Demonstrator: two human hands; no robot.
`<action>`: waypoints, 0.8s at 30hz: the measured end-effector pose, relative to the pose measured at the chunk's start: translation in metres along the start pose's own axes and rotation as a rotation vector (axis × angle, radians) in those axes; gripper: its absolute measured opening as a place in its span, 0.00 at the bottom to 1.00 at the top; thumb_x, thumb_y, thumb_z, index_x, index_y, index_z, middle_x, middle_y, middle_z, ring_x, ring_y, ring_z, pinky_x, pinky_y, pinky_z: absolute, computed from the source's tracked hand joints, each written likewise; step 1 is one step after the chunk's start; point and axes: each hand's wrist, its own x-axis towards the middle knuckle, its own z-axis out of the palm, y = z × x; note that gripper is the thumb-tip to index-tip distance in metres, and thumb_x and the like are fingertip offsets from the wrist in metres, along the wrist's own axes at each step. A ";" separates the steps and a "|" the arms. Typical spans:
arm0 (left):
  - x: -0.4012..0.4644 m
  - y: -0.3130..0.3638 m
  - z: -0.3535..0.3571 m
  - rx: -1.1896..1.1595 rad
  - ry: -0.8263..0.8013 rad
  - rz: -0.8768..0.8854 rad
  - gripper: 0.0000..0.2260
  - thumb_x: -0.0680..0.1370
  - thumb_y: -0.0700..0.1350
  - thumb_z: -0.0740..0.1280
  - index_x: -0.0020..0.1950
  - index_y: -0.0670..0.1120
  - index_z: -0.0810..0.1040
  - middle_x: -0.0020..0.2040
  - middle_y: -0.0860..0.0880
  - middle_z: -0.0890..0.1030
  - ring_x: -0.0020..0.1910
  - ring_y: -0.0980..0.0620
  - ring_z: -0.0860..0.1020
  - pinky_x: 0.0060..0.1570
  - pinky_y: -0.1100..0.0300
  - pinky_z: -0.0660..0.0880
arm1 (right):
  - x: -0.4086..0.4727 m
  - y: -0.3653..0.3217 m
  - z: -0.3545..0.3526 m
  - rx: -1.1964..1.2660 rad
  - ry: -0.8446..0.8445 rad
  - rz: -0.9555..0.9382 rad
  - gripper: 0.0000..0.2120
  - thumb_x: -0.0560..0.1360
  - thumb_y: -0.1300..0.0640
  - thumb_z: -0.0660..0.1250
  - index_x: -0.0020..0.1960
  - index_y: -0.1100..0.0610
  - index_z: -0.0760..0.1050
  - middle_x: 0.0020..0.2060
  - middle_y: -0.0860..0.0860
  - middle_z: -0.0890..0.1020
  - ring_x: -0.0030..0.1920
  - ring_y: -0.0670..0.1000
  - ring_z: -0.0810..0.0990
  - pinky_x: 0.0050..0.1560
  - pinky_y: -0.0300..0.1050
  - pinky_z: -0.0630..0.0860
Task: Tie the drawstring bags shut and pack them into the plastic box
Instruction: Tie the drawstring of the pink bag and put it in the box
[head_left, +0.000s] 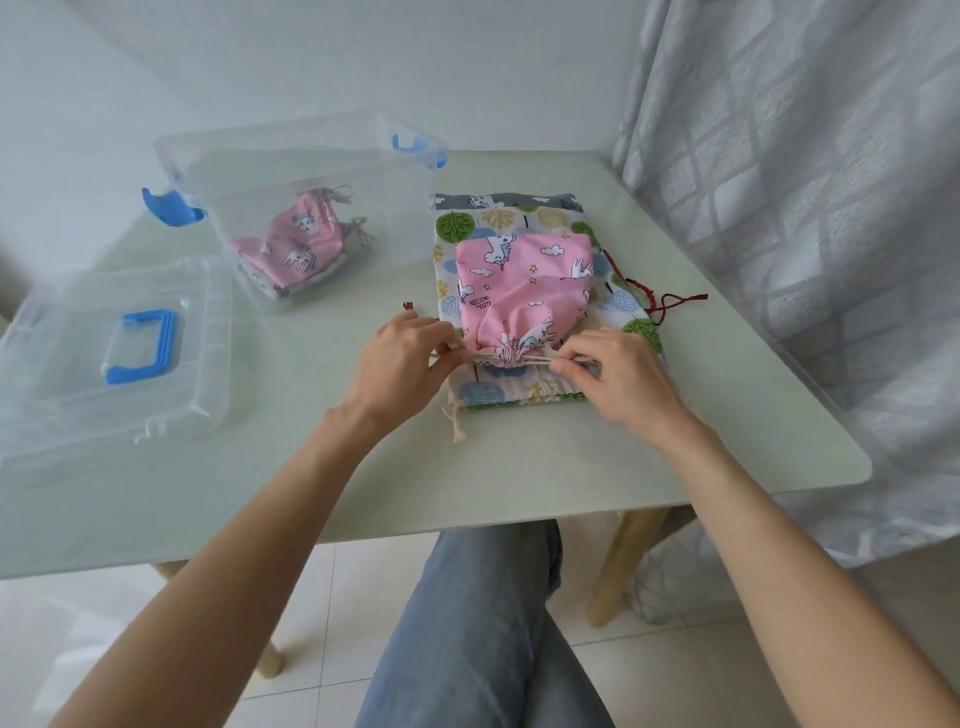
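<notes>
**K:** Jeans-clad legs (483, 623) nearest the lens, crossed under the counter (675, 415). What's on the task item?

**M:** Pink unicorn bag (524, 280), one, at mid-counter on top of the stack. Its mouth faces the person and is gathered tight. Cream drawstring (540, 362) runs out both sides of the gathered neck.

**K:** Grip state?

**M:** Left hand (400, 364): fingers pinching the cord on the left side of the neck. Right hand (618, 379): fingers curled, pinching the cord on the right side. Both grips are closed on the drawstring, cord taut between them.

**K:** Under it?

**M:** Tree-print bag (524, 223), flat, larger, directly beneath. Grey-print bag (519, 200) under that, only its far edge shows. So three in the stack. Red cord (670, 301) trails off the right edge of the stack, a cream cord end (457, 426) off the near left corner.

**K:** Box?

**M:** One clear plastic box (322, 171), open, left of the stack and just beside it. Blue latches (415, 145), two visible. Inside: one pink packed bag (291, 244) clearly visible, with grey fabric beside it; can't tell the exact count.

**K:** Lid?

**M:** One clear lid (171, 389), blue handle (140, 345), flat on the counter's near-left, apart from the box.

**K:** Surroundings?

**M:** Curtain (805, 208) along the right side.
</notes>
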 end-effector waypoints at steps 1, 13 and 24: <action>-0.001 0.002 0.001 -0.012 -0.016 -0.005 0.07 0.73 0.48 0.71 0.40 0.45 0.81 0.35 0.51 0.81 0.36 0.50 0.75 0.35 0.61 0.66 | -0.001 0.002 0.000 0.043 -0.010 0.056 0.06 0.73 0.56 0.69 0.40 0.57 0.81 0.34 0.46 0.81 0.37 0.49 0.77 0.38 0.43 0.71; -0.026 -0.016 -0.030 -0.136 0.048 -0.484 0.09 0.73 0.43 0.70 0.51 0.53 0.81 0.61 0.46 0.72 0.57 0.48 0.74 0.53 0.64 0.69 | -0.038 0.006 -0.024 0.023 0.150 0.486 0.05 0.73 0.58 0.69 0.49 0.52 0.80 0.51 0.53 0.75 0.56 0.53 0.70 0.48 0.30 0.63; -0.003 0.015 -0.014 0.053 -0.318 -0.102 0.09 0.74 0.51 0.69 0.52 0.50 0.81 0.50 0.48 0.80 0.51 0.46 0.74 0.47 0.57 0.69 | -0.009 -0.011 0.005 -0.355 0.004 0.140 0.07 0.71 0.54 0.71 0.47 0.56 0.82 0.51 0.55 0.77 0.55 0.59 0.70 0.56 0.49 0.64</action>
